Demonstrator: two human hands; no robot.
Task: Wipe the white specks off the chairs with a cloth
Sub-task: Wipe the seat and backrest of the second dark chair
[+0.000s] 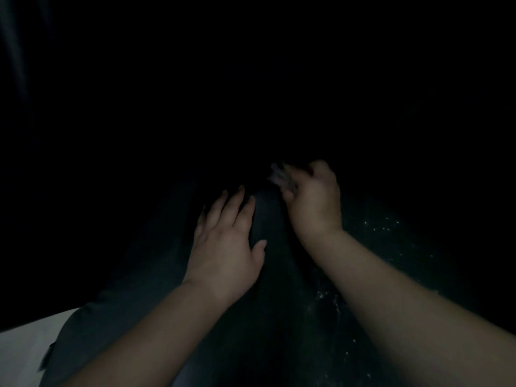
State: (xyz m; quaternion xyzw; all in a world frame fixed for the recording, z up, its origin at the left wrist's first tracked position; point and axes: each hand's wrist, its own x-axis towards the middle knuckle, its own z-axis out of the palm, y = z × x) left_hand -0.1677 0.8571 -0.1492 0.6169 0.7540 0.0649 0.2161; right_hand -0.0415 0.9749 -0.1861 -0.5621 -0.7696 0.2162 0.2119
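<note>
- Very dark shot, only two hands and one dark seat surface readable; no containers in sight
- Right hand (312,202): fingers curled, pinching a small pale cloth (282,177) at the fingertips; cloth is blurred, shape unclear
- Left hand (226,247): flat, fingers straight and slightly spread, palm down on the chair (268,275), holding nothing
- Both forearms bare, reaching forward from the bottom edge; hands near each other, not touching, a dark ridge of the seat between them
- White specks (382,227): scattered cluster to the right of the gripping hand, a second scatter lower beside the right forearm; too small to count
- Cloth sits up and left of the specks, well apart from them; cannot tell if it touches the seat
- Pale surface (25,347) at the lower left, beside the left forearm
</note>
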